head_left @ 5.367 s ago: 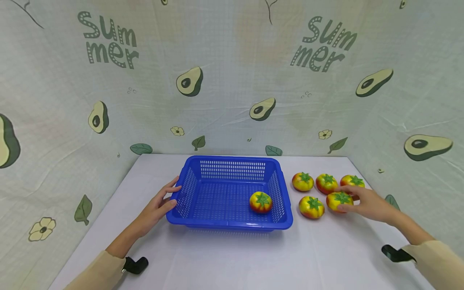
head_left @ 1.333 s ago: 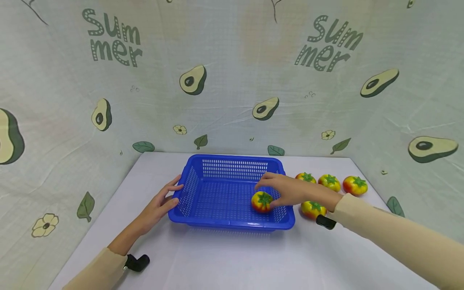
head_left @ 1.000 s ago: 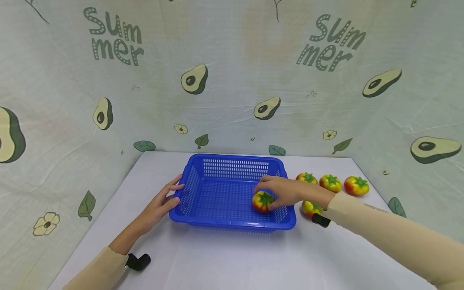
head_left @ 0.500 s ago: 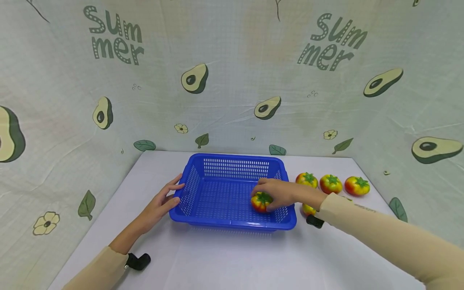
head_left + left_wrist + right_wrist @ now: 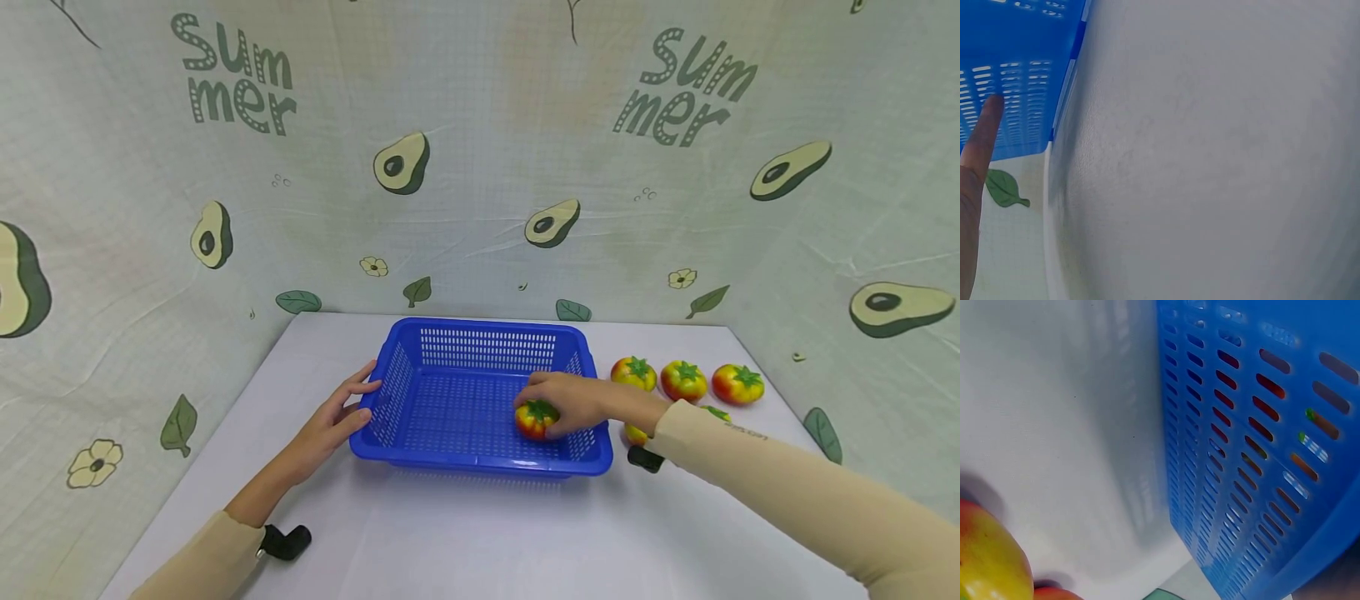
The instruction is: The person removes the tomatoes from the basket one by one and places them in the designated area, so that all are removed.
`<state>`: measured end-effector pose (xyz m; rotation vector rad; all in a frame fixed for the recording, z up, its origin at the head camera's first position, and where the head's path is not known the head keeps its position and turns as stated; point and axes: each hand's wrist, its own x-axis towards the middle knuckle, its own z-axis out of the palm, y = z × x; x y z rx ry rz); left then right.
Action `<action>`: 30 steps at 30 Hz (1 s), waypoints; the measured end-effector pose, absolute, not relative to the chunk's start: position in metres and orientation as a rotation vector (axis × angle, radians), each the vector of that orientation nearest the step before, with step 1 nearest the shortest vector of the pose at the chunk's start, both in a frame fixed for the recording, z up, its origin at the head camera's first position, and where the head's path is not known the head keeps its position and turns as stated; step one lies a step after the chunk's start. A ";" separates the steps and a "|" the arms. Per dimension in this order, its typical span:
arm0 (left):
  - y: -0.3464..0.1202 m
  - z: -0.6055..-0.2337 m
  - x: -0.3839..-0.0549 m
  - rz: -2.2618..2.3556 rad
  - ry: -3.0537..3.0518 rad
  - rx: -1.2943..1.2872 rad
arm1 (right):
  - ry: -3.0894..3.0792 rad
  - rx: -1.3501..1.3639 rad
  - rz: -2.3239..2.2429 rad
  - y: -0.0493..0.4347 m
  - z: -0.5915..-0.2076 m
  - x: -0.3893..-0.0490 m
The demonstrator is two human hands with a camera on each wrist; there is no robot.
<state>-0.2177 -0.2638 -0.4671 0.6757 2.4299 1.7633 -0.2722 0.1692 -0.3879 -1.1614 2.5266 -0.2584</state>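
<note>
A blue plastic basket (image 5: 480, 461) stands on the white table. Inside it, near its right wall, lies a yellow-and-red fruit with a green leafy cap (image 5: 532, 425). My right hand (image 5: 572, 402) reaches over the right rim and holds that fruit, fingers behind and thumb in front. My left hand (image 5: 328, 423) rests against the basket's left side with its fingers extended. One finger (image 5: 988, 125) touches the slotted wall in the left wrist view. The right wrist view shows the basket's outer wall (image 5: 1229, 444), with red glimpsed through its slots; the right fingers are hidden there.
Right of the basket, several like fruits sit on the table, among them a back-left one (image 5: 633, 372), a middle one (image 5: 683, 382) and a right one (image 5: 738, 385). Two nearer ones are partly hidden by my right arm. Printed cloth (image 5: 480, 167) hangs behind.
My right hand has left a fruit on the table at right and moved left into the basket. It has closed on the fruit there, which has shifted slightly left. My left hand stays put.
</note>
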 end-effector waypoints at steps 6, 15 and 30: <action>-0.264 -0.467 -0.218 1.754 2.439 0.680 | 2.522 -1.162 -0.263 0.169 -0.388 -0.271; -0.264 -0.468 -0.218 1.767 2.424 0.682 | 2.526 -1.169 -0.269 0.169 -0.389 -0.272; -0.263 -0.465 -0.216 1.769 2.418 0.666 | 2.577 -1.228 -0.380 0.184 -0.360 -0.269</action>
